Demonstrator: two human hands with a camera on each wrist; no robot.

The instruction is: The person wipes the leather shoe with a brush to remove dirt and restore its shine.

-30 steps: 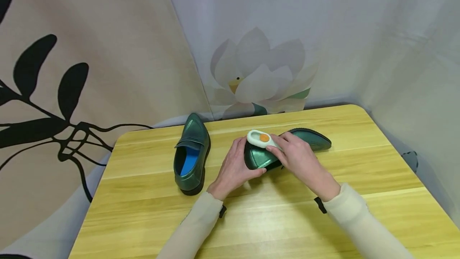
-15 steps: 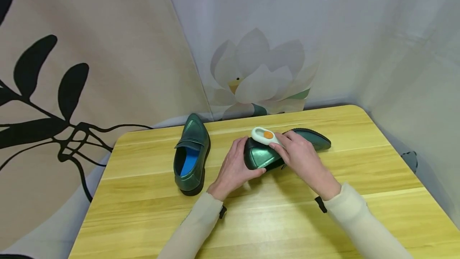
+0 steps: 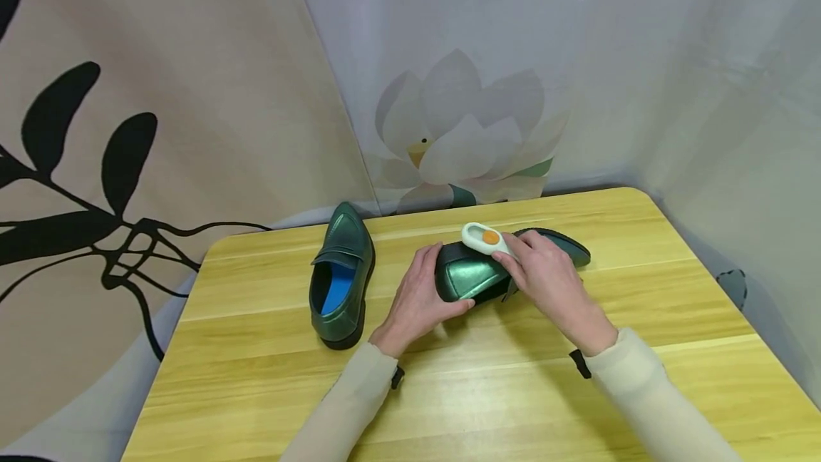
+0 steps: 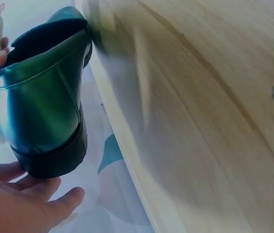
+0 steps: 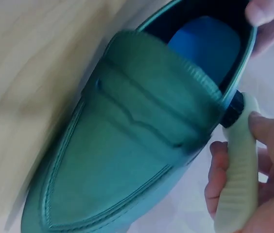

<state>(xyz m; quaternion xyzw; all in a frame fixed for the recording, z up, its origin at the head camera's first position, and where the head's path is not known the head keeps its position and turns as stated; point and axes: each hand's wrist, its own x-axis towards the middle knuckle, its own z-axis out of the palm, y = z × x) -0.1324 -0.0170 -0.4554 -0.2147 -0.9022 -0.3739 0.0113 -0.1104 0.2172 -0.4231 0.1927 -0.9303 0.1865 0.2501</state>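
Observation:
A green metallic loafer (image 3: 474, 275) lies tipped on its side, toe to the right, its blue insole (image 5: 207, 43) showing in the right wrist view. My left hand (image 3: 420, 298) grips its heel end, thumb at the collar and fingers against the heel and sole (image 4: 54, 160). In my right hand (image 3: 545, 276) is a small white brush (image 3: 484, 239) with an orange spot on its handle. Dark bristles (image 5: 233, 110) meet the loafer's upper side, just below the opening.
The matching green loafer (image 3: 343, 276) stands upright to the left, toe toward the back edge. Both are on a wooden table (image 3: 256, 376). A printed curtain (image 3: 474, 77) hangs directly behind it.
The brush and my right hand have slid to the right along the loafer, from near the heel toward the middle. My left hand and the loafer stay put.

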